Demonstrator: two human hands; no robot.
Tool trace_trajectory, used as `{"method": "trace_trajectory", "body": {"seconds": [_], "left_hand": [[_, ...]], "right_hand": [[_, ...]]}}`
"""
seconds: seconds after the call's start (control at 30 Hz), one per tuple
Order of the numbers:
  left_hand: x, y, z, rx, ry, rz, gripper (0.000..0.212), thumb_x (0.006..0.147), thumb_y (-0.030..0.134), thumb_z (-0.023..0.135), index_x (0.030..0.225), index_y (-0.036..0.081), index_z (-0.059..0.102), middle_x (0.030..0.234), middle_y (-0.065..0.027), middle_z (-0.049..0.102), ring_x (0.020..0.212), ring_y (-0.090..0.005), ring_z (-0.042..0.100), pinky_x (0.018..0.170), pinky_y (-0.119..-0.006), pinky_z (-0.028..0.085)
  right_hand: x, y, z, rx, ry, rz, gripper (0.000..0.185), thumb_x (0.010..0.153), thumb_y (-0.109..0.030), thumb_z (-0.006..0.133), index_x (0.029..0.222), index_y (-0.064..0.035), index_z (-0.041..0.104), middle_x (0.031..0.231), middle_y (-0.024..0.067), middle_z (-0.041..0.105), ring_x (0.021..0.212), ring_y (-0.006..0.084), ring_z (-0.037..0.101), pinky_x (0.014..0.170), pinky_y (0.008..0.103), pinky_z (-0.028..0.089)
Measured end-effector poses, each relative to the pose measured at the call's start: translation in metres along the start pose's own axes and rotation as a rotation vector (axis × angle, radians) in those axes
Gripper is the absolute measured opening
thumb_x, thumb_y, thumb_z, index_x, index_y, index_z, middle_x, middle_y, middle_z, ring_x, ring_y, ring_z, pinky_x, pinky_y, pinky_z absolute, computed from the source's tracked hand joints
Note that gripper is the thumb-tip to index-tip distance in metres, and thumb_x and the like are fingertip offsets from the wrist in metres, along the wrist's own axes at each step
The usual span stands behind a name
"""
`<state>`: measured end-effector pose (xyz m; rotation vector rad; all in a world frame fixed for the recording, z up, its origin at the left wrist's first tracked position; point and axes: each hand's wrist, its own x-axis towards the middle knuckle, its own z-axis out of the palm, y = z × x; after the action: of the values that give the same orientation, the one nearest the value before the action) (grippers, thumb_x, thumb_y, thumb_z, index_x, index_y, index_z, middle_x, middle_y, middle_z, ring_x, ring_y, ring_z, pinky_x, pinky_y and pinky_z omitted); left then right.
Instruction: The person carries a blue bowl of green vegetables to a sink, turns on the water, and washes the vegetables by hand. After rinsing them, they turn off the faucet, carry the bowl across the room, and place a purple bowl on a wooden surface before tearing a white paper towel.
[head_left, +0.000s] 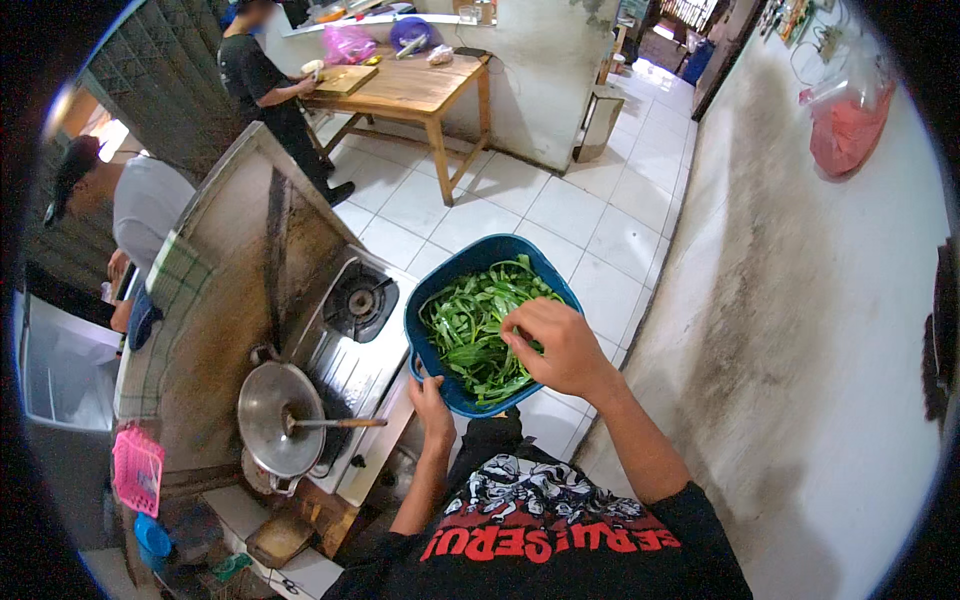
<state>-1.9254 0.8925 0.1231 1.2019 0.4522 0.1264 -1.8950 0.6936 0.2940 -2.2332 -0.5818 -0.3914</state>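
A blue plastic basin (417, 289) with rounded corners is held up in front of my body. Leafy green vegetables (472, 311), long stems and leaves, fill much of it. My left hand (433, 409) grips the basin at its near left corner, by the rim and handle. Over the greens at the basin's right side is my right hand (551, 345), fingers curled toward the thumb. Its fingertips are at the leaves, but whether they pinch any is hidden. To the left, a metal wok (262, 412) with a wooden-handled ladle (345, 423) sits on the gas stove (330, 367).
A bare burner (361, 301) lies left of the basin. Behind the stove rises a stained partition (232, 285). Beyond it, one person (150, 195) bends forward; another (262, 82) works at a wooden table (420, 82). A wall (750, 300) runs along my right.
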Motion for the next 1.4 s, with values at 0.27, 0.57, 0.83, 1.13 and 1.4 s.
{"method": "trace_trajectory", "body": {"seconds": [0.27,0.57,0.83,1.13,1.4], "left_hand": [[0.071,-0.013,0.110,0.245,-0.104,0.061,0.036,0.079,0.009,0.046,0.113,-0.003,0.053,0.096,-0.0055,0.056,0.082,-0.0133,0.050,0.075,-0.026,0.042],[0.196,-0.022,0.218,0.247,-0.120,0.069,0.027,0.081,0.015,0.046,0.100,-0.002,0.055,0.088,-0.0088,0.057,0.075,-0.0182,0.050,0.073,-0.032,0.042],[0.259,-0.009,0.304,0.281,0.020,-0.051,0.028,0.083,0.021,0.044,0.099,0.001,0.056,0.088,-0.0050,0.057,0.076,-0.0145,0.049,0.070,-0.028,0.040],[0.360,-0.047,0.356,0.105,0.224,-0.062,0.019,0.086,0.016,0.043,0.098,0.005,0.053,0.079,-0.0013,0.051,0.063,-0.0106,0.044,0.057,-0.026,0.037],[0.506,-0.041,0.391,-0.136,0.201,-0.162,0.031,0.089,0.018,0.045,0.118,0.009,0.042,0.105,-0.0094,0.056,0.080,-0.0228,0.064,0.066,-0.038,0.058]], "right_hand": [[0.039,0.118,-0.024,-0.056,-0.015,0.298,0.005,0.078,-0.006,0.066,0.080,-0.0027,0.063,0.070,0.0087,0.061,0.060,0.0207,0.058,0.058,0.0322,0.046],[0.145,0.206,-0.075,-0.052,0.073,0.206,0.012,0.080,-0.007,0.064,0.092,-0.0034,0.064,0.078,0.0108,0.061,0.069,0.0238,0.060,0.063,0.0339,0.047],[0.184,0.303,-0.117,0.253,0.296,0.396,0.011,0.083,-0.003,0.060,0.093,-0.0004,0.063,0.069,0.0071,0.059,0.065,0.0187,0.060,0.064,0.0291,0.048],[0.226,0.472,-0.090,-0.832,-0.507,0.267,0.062,0.084,-0.037,0.064,0.133,-0.0042,0.044,0.134,0.0210,0.046,0.112,0.0299,0.056,0.095,0.0378,0.044],[0.275,0.540,-0.042,0.152,-0.433,0.701,0.050,0.087,-0.033,0.063,0.127,-0.0064,0.050,0.126,0.0215,0.054,0.106,0.0277,0.059,0.092,0.0364,0.045]]}}
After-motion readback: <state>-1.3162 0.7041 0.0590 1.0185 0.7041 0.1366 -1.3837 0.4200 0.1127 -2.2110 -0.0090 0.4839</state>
